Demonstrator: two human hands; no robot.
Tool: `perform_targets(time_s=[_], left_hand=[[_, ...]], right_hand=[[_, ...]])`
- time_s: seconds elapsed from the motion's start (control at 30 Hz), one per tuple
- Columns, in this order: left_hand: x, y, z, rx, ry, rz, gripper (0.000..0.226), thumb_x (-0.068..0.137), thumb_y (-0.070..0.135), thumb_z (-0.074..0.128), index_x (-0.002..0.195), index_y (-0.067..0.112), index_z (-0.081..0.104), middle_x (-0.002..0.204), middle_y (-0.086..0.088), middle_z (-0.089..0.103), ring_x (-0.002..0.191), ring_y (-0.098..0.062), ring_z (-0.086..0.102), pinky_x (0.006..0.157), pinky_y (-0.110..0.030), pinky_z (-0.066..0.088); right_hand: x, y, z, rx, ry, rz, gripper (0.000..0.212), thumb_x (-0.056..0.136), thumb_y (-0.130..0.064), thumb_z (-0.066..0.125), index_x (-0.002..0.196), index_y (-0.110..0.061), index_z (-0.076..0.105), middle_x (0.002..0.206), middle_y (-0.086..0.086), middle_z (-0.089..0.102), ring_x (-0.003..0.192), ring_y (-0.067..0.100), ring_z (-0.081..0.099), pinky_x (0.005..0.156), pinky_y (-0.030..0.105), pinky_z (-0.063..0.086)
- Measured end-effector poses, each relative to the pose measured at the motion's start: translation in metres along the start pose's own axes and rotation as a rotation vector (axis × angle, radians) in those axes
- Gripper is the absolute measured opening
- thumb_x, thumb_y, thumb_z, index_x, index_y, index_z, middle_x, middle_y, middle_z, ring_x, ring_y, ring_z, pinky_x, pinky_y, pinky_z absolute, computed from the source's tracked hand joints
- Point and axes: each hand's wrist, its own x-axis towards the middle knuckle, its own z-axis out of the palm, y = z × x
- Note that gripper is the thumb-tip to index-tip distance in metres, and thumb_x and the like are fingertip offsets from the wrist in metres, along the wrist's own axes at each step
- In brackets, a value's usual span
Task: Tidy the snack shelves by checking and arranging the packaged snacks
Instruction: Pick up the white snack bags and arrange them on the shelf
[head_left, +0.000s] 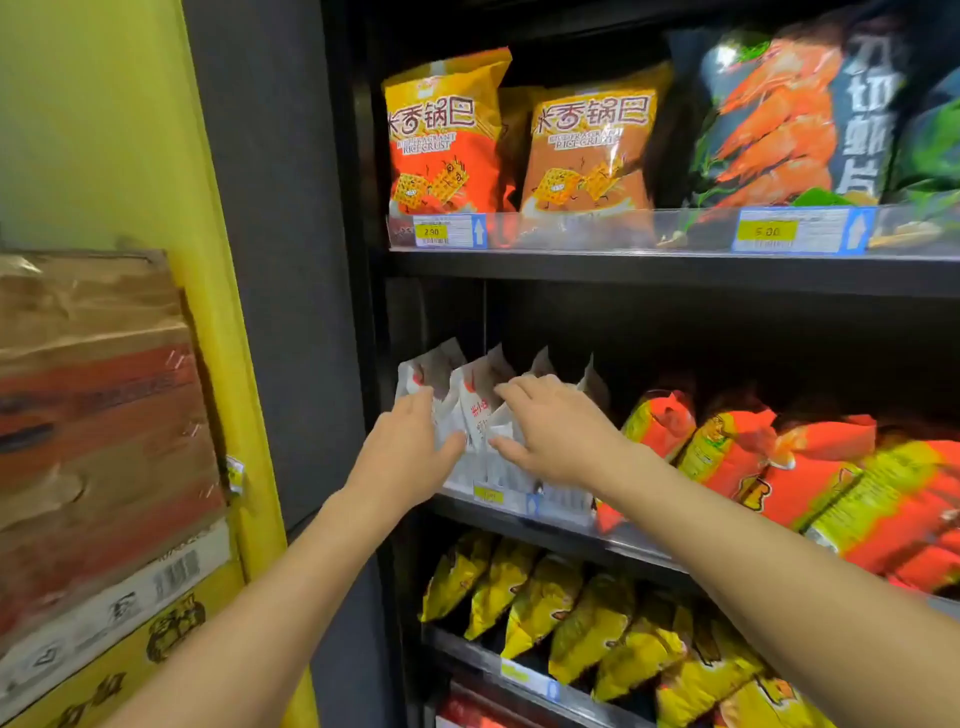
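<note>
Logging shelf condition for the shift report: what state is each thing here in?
white packets: upright, held by both hands
left hand: grips white packets
right hand: grips white packets
rice crust bags: upright, sealed
red bags: leaning in a row
yellow bags: leaning in a row
cardboard box: closed, taped

Left of the black shelving unit (649, 270) stands a dark grey panel (280, 260), then a yellow wall (104, 104); taped cardboard cartons (93, 415) are stacked against that wall.
</note>
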Motion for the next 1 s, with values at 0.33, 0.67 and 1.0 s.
perform_targets(time_s=[0.33, 0.67, 1.0], left_hand=[[0.054, -0.008, 0.041, -0.174, 0.101, -0.232, 0.063, 0.096, 0.044, 0.062, 0.149, 0.016, 0.04, 0.14, -0.008, 0.054, 0.113, -0.026, 0.063, 0.095, -0.049, 0.058], [0.086, -0.008, 0.066, -0.347, 0.177, -0.376, 0.053, 0.106, 0.028, 0.052, 0.155, 0.018, 0.032, 0.156, -0.004, 0.041, 0.123, -0.022, 0.058, 0.1, -0.035, 0.052], [0.11, -0.002, 0.089, -0.291, 0.285, -0.556, 0.073, 0.109, 0.038, 0.048, 0.165, 0.014, 0.007, 0.167, -0.014, 0.025, 0.143, -0.034, 0.044, 0.115, -0.05, 0.046]], right_hand=[[0.102, 0.027, 0.019, 0.188, -0.159, -0.128, 0.079, 0.1, -0.035, 0.064, 0.166, -0.023, 0.021, 0.168, 0.003, 0.035, 0.146, 0.026, 0.046, 0.112, 0.039, 0.045], [0.122, 0.042, 0.041, 0.266, -0.211, -0.217, 0.066, 0.102, -0.027, 0.061, 0.161, -0.02, 0.033, 0.154, 0.004, 0.052, 0.136, 0.023, 0.055, 0.108, 0.034, 0.046], [0.105, 0.063, 0.057, 0.248, -0.126, -0.228, 0.041, 0.102, -0.038, 0.06, 0.138, -0.022, 0.052, 0.124, -0.003, 0.062, 0.1, 0.013, 0.062, 0.076, 0.022, 0.046]])
